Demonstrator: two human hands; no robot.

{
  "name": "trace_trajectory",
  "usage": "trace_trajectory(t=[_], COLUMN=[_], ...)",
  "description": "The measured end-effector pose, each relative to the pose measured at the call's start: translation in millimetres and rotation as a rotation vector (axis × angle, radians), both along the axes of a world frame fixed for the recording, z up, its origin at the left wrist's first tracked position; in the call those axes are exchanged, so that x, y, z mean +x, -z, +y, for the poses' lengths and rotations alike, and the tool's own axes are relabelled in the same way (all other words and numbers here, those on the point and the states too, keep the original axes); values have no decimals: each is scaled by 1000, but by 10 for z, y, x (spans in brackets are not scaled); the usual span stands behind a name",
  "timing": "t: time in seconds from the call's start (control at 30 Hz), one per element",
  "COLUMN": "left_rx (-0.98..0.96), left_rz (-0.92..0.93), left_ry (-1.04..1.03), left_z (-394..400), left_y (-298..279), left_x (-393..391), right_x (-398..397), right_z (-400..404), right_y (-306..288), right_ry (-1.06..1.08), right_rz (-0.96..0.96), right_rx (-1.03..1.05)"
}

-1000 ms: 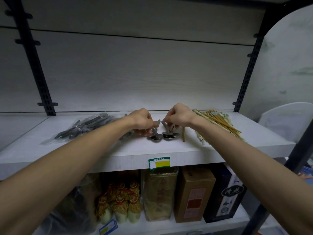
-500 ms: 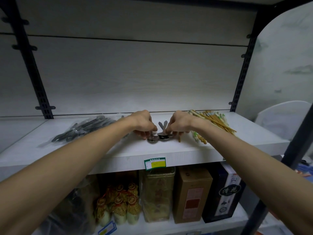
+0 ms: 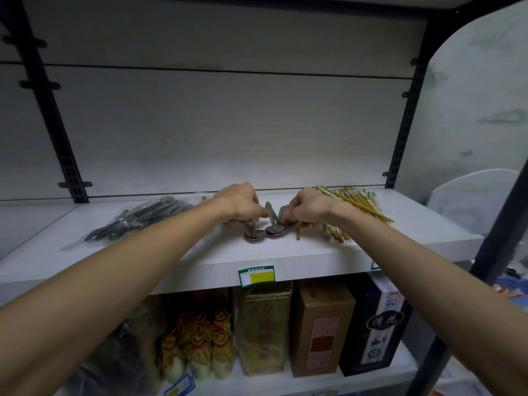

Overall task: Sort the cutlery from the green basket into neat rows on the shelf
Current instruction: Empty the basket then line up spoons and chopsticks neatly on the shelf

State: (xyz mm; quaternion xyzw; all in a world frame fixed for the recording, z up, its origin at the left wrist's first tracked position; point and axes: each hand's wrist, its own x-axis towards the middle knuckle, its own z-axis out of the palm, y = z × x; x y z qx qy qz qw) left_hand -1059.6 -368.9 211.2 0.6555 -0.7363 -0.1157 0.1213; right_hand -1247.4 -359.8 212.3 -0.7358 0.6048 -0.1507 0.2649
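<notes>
- Fingers [image 3: 258, 217] of the left hand [image 3: 240, 202] are curling down and pinching the thin handle of a spoon [image 3: 254, 234].
- Fingers [image 3: 288, 215] of the right hand [image 3: 307, 207] are curling round the handles of more spoons [image 3: 275, 230], and one handle is sticking up between the two hands.
- Both spoon bowls are lying side by side on the shelf [image 3: 285, 252], near its front edge, and they are almost touching.
- I am guessing the hands are lining the spoons up into a row.
- Spoons like these are looking hard, shiny and light, so they are likely to slip and clink if they are squeezed at the round bowl.
- Holding the thin handle near its middle is looking like the best way, because the bowl then stays flat on the shelf.
- Chopsticks [image 3: 357, 201] are lying in a loose pile just beside the right hand, and one stick [image 3: 298, 234] is lying apart, close to the spoons.
- Those sticks are looking thin and light, so a bump from the wrist could be rolling them out of place.
- Dark cutlery in a clear bag [image 3: 137, 221] is lying well off to the left on the same shelf.
- Boxes [image 3: 323, 327] and little bottles [image 3: 200, 350] are standing on the shelf below.
- No green basket is showing.
</notes>
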Motion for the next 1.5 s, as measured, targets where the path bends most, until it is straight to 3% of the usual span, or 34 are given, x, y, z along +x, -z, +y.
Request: trace_trajectory(t=[0.7,1.1,1.27,1.5], left_rx=[284,252,213,215], left_rz=[249,404,402,292], left_ry=[28,-33,-61,-47], left_z=[-16,-2,21,109], left_y=[79,10,-45,74], left_x=[-164,-86,67,201], right_x=[-46,-2,68,186], right_z=[-129,-104,-80,5], right_y=[231,194,172,152], right_ry=[37,43,55,10], right_rz=[-66,-8,-30,132], right_rx=[-116,-206,-222,-235])
